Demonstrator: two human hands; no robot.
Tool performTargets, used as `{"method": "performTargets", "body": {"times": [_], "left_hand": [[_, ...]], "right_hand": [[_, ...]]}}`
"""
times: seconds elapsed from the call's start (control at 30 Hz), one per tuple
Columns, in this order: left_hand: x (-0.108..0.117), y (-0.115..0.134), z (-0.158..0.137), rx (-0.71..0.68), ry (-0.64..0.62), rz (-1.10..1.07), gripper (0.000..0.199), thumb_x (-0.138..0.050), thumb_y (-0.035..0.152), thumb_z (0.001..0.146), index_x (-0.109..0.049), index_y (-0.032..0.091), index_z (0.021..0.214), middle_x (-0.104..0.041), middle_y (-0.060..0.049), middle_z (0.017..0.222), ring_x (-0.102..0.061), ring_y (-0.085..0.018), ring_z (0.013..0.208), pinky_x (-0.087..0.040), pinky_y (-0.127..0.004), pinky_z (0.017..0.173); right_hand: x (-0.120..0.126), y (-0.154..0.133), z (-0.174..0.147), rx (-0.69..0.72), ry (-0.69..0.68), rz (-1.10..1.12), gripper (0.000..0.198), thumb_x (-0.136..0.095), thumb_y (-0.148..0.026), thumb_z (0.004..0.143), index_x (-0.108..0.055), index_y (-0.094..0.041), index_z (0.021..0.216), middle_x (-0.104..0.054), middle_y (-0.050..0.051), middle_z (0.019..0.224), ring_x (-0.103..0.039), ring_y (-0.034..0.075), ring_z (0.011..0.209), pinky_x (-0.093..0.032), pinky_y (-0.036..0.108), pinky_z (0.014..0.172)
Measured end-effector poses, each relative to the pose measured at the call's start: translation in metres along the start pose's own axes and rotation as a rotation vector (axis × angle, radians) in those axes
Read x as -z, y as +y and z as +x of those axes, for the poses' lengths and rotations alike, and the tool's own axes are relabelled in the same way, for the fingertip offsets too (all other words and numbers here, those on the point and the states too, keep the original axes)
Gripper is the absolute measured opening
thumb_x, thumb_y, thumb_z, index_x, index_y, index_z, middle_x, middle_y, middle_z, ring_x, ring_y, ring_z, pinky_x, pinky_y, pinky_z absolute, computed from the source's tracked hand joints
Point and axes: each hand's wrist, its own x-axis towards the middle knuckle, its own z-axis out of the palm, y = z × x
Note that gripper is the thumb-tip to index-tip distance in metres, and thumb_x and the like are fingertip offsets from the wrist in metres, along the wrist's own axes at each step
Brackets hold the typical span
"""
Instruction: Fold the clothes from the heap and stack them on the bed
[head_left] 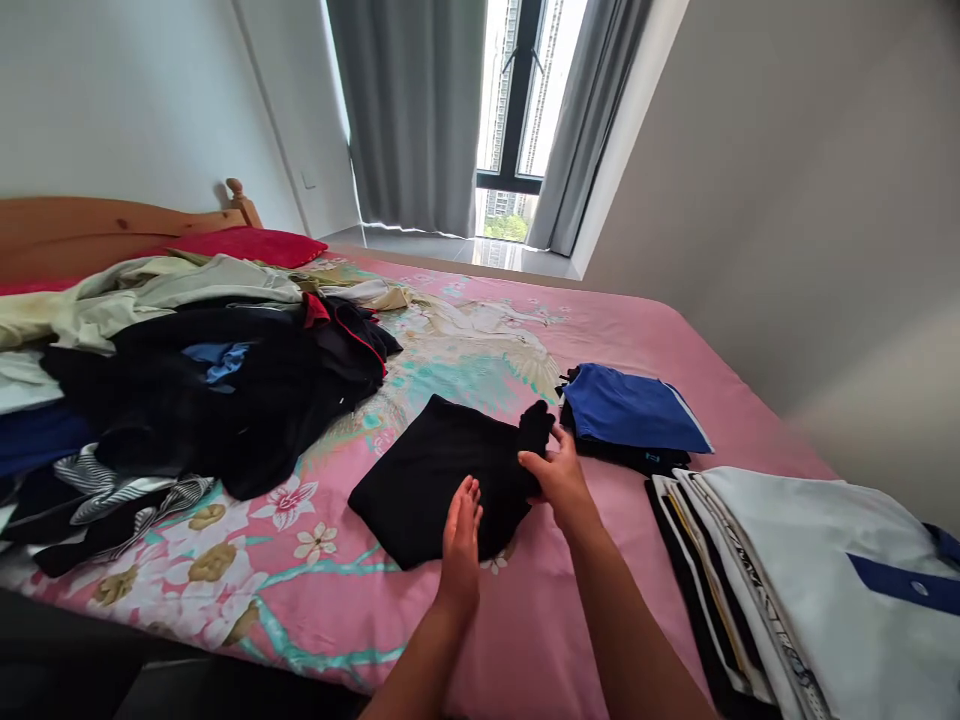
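Note:
A black garment [435,460], partly folded, lies flat on the pink flowered bedsheet in front of me. My right hand [559,475] grips its right end, where a bunched flap of the cloth stands up between thumb and fingers. On the near part of the same garment rests the edge of my left hand [463,525], its fingers stretched out and together, palm turned to the right. Just beyond my right hand sits a small stack of folded clothes with a blue piece [634,405] on top.
To the left spreads a loose heap of clothes [262,390], mostly black and pale. A tall stack of folded shirts [832,560], white on top, stands at the near right. Behind are a red pillow [240,245], a wooden headboard [90,235] and grey curtains [420,110].

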Motion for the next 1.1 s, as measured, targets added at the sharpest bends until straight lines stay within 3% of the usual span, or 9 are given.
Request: {"method": "performTargets", "body": {"times": [0.23,0.3,0.4,0.47,0.53,0.67,0.83,0.97,1.1], "left_hand": [[0.093,0.015,-0.044,0.062,0.153,0.036,0.051,-0.064,0.053,0.072,-0.058,0.021,0.112,-0.061,-0.012,0.122,-0.057,-0.025,0.116,-0.047,-0.037,0.099],[0.112,0.023,-0.04,0.002,0.165,0.153,0.046,-0.063,0.051,0.072,-0.062,0.021,0.107,-0.064,-0.01,0.116,-0.059,-0.026,0.113,-0.048,-0.038,0.096],[0.126,0.041,-0.028,-0.171,0.149,0.344,0.031,-0.057,0.045,0.079,-0.065,0.023,0.101,-0.066,-0.007,0.111,-0.06,-0.023,0.109,-0.049,-0.036,0.095],[0.124,0.055,-0.014,-0.319,0.078,0.457,0.024,-0.052,0.039,0.085,-0.066,0.023,0.096,-0.066,-0.006,0.109,-0.06,-0.021,0.108,-0.047,-0.036,0.097],[0.114,0.07,0.008,-0.452,-0.061,0.576,0.024,-0.047,0.034,0.088,-0.067,0.023,0.095,-0.067,-0.005,0.108,-0.059,-0.02,0.11,-0.045,-0.036,0.101],[0.084,0.084,0.069,-0.586,-0.409,0.978,0.034,-0.037,0.027,0.091,-0.065,0.022,0.109,-0.063,-0.005,0.124,-0.048,-0.02,0.126,-0.032,-0.043,0.11],[0.054,0.076,0.133,-0.548,-0.647,1.457,0.04,-0.036,0.029,0.091,-0.056,0.022,0.125,-0.048,-0.007,0.141,-0.033,-0.021,0.137,-0.019,-0.049,0.114],[0.027,0.061,0.158,-0.602,-0.766,1.502,0.044,-0.033,0.032,0.093,-0.049,0.024,0.133,-0.042,-0.006,0.145,-0.027,-0.02,0.14,-0.012,-0.05,0.115],[0.002,0.033,0.178,-0.503,-0.79,1.522,0.051,-0.034,0.043,0.092,-0.038,0.029,0.141,-0.031,-0.004,0.151,-0.02,-0.023,0.142,-0.002,-0.058,0.113]], "right_hand": [[-0.133,0.032,0.01,0.083,-0.182,-0.253,0.087,-0.059,-0.032,0.07,-0.02,-0.014,0.145,-0.061,0.007,0.087,-0.058,0.017,0.054,-0.047,0.028,0.04],[-0.142,0.046,0.003,0.123,-0.217,-0.179,0.079,-0.056,-0.037,0.075,-0.023,-0.014,0.143,-0.059,0.004,0.086,-0.058,0.015,0.056,-0.049,0.027,0.044],[-0.119,0.068,-0.009,0.321,-0.044,-0.103,0.057,-0.052,-0.042,0.08,-0.041,-0.016,0.13,-0.055,0.001,0.084,-0.057,0.013,0.067,-0.051,0.026,0.06],[-0.092,0.084,-0.019,0.35,0.107,-0.073,0.049,-0.053,-0.044,0.08,-0.047,-0.018,0.122,-0.054,0.002,0.085,-0.055,0.013,0.072,-0.051,0.025,0.066],[-0.067,0.098,-0.032,0.203,0.169,0.003,0.051,-0.056,-0.047,0.077,-0.047,-0.019,0.118,-0.054,0.004,0.092,-0.056,0.015,0.075,-0.052,0.025,0.06],[-0.043,0.115,-0.064,-0.19,0.013,0.267,0.06,-0.067,-0.048,0.067,-0.047,-0.02,0.115,-0.058,0.007,0.105,-0.062,0.018,0.083,-0.055,0.027,0.055],[-0.051,0.11,-0.08,-0.34,-0.236,0.407,0.053,-0.067,-0.055,0.07,-0.054,-0.02,0.108,-0.064,0.006,0.101,-0.065,0.018,0.081,-0.054,0.024,0.052],[-0.066,0.105,-0.067,-0.412,-0.214,0.306,0.052,-0.064,-0.061,0.07,-0.053,-0.019,0.097,-0.065,0.007,0.097,-0.065,0.017,0.065,-0.052,0.026,0.041],[-0.074,0.114,-0.06,-0.364,-0.184,0.194,0.046,-0.068,-0.043,0.068,-0.05,-0.019,0.103,-0.062,0.003,0.085,-0.061,0.015,0.054,-0.049,0.025,0.035]]}}
